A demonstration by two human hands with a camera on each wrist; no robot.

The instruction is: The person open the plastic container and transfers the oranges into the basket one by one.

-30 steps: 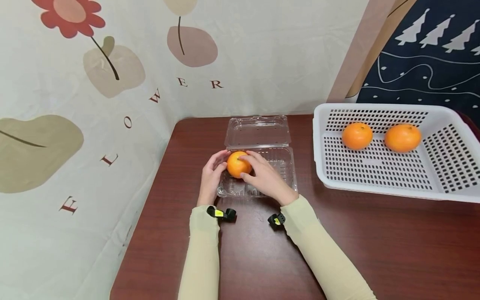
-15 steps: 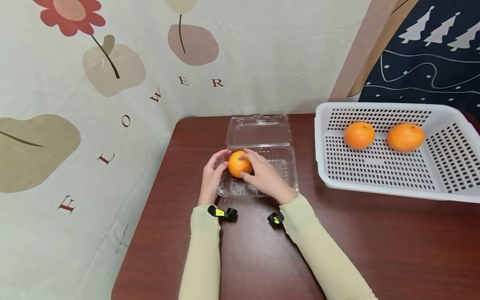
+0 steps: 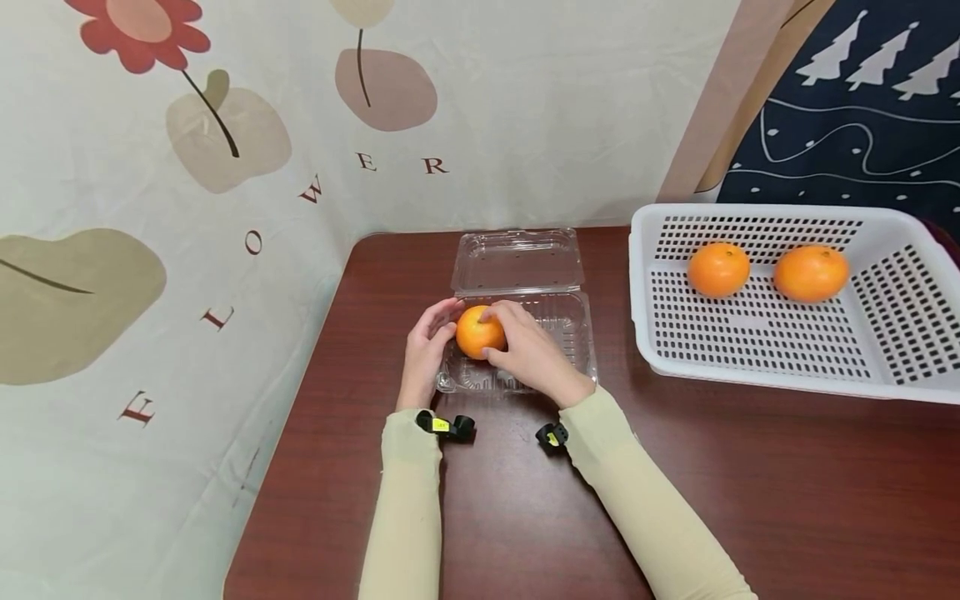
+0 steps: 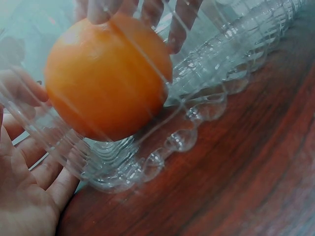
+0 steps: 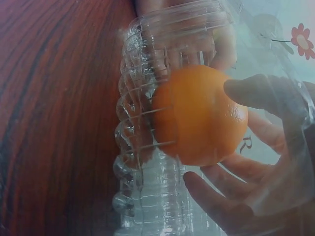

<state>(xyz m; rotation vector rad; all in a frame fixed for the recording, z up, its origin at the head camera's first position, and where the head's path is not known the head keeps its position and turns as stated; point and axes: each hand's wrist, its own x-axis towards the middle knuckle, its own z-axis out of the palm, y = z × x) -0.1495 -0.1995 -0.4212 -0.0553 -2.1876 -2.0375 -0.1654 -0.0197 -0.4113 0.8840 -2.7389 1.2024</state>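
A single orange (image 3: 478,333) is in the left part of the base of a clear plastic clamshell box (image 3: 570,333). My right hand (image 3: 528,346) grips the orange from the right, thumb and fingers spread around it. In the right wrist view the thumb lies on one side of the orange (image 5: 197,118) and the fingers on the other. My left hand (image 3: 426,354) is at the box's left wall, its fingers reaching forward along it. The left wrist view shows that hand's palm (image 4: 24,191) beside the clear wall, with fingers partly hidden behind it.
The clamshell's lid (image 3: 517,260) is folded back behind the base, near the table's far edge. To the right, a white perforated basket (image 3: 757,350) holds two more oranges (image 3: 718,270). A printed cloth (image 3: 540,117) hangs behind the brown table (image 3: 510,517).
The orange and the fingers of my right hand have sunk slightly lower and toward me in the box. My left hand has stayed almost still.
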